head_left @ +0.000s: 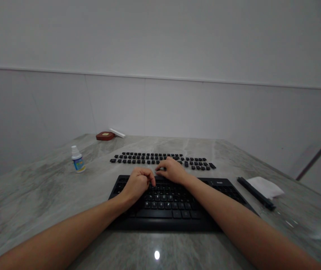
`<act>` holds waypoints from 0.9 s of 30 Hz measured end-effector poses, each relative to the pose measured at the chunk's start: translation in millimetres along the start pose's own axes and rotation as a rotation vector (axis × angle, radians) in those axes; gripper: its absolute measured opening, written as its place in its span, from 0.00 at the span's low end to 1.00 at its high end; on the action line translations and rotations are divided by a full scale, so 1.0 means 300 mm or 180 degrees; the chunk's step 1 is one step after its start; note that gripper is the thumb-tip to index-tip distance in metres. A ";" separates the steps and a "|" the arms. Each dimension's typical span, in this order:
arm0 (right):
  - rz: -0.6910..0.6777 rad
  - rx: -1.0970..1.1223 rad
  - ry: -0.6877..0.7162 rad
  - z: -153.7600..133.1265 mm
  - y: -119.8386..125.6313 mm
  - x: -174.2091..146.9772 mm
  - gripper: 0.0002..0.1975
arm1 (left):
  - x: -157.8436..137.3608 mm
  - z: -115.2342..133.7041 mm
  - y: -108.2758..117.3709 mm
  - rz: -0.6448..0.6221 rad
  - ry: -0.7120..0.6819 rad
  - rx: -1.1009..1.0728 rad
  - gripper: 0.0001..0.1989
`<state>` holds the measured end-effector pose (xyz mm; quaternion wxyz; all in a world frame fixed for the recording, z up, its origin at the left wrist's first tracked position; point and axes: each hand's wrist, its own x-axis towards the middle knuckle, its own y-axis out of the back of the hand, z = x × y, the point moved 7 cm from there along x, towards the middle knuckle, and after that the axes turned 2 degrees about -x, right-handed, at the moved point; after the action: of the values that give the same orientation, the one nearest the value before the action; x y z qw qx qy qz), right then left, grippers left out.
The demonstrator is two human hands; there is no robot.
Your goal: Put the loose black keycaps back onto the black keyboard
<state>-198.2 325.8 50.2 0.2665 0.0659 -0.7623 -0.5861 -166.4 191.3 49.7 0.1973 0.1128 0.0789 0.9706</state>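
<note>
A black keyboard (156, 213) lies flat in front of me, with many keycaps seated and darker bare spots in its upper rows. My left hand (141, 182) rests over its upper left part, fingers curled in, index finger bent down onto the keys. Just behind the keyboard's back edge is my right hand (173, 170), its thumb and forefinger slightly apart with nothing visible between them. Loose black keycaps (138, 162) stand in several rows on the table beyond, close to the right fingertips. My right forearm hides part of the keyboard's right side.
A small white bottle with a blue label (78, 162) stands at left on the grey marbled table (36, 202). Farther back lie a reddish-brown case (105, 136) and a white flat item (117, 133). To the right are a long black strip (256, 193) and a white cloth or tissue (265, 186).
</note>
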 end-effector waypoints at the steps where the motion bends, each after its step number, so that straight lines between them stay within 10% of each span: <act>1: 0.0015 0.0006 -0.0041 0.004 0.000 0.000 0.06 | -0.001 0.001 -0.001 -0.0007 -0.0005 0.0007 0.12; 14: 0.0585 -0.0188 -0.0983 0.081 0.114 -0.041 0.13 | -0.005 0.015 0.006 0.0013 -0.0324 0.0173 0.04; 27: -0.0199 -0.0724 -0.0997 0.071 0.124 -0.069 0.10 | -0.017 0.045 -0.025 -0.0291 -0.0750 0.0638 0.07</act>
<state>-182.9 363.8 74.2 0.1320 -0.0331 -0.7209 -0.6796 -155.8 197.7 60.2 0.2369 0.2413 0.1568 0.9280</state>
